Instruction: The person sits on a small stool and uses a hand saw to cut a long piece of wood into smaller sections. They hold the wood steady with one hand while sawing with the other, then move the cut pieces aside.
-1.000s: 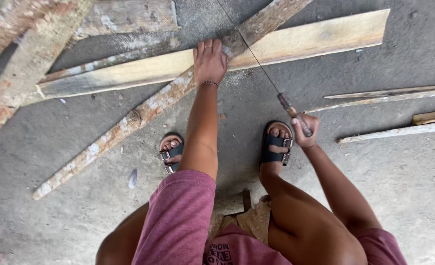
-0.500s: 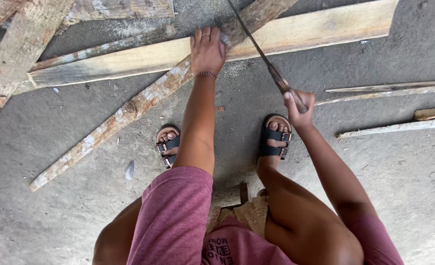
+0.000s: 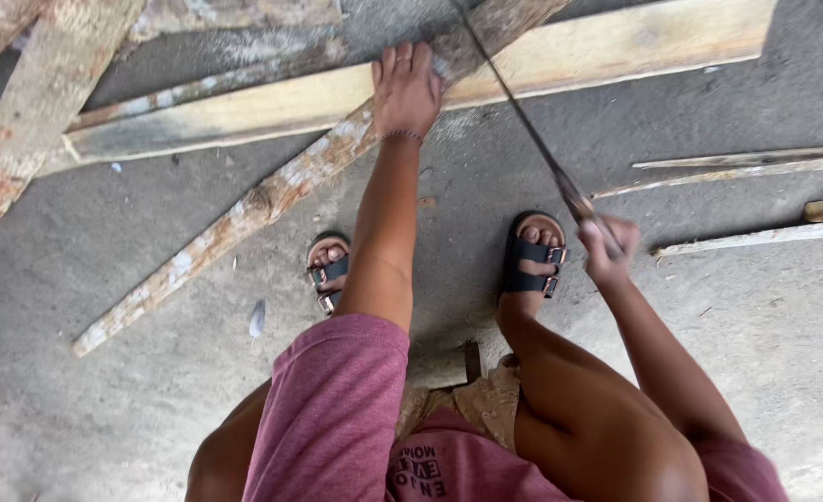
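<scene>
Now my left hand (image 3: 406, 85) pressed flat on the bark-covered stick (image 3: 272, 197), pinning it across the pale plank (image 3: 616, 42). At four o'clock my right hand (image 3: 606, 249) clenched the saw (image 3: 523, 125), drawn back from its earlier reach, blade crossing the stick mid-stroke.

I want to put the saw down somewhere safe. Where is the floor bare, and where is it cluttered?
Bare concrete floor lies left of the left sandal, below the weathered batten. More lies right of the right hand, below the thin strips. The top is crowded: left hand, pale plank, saw.
</scene>
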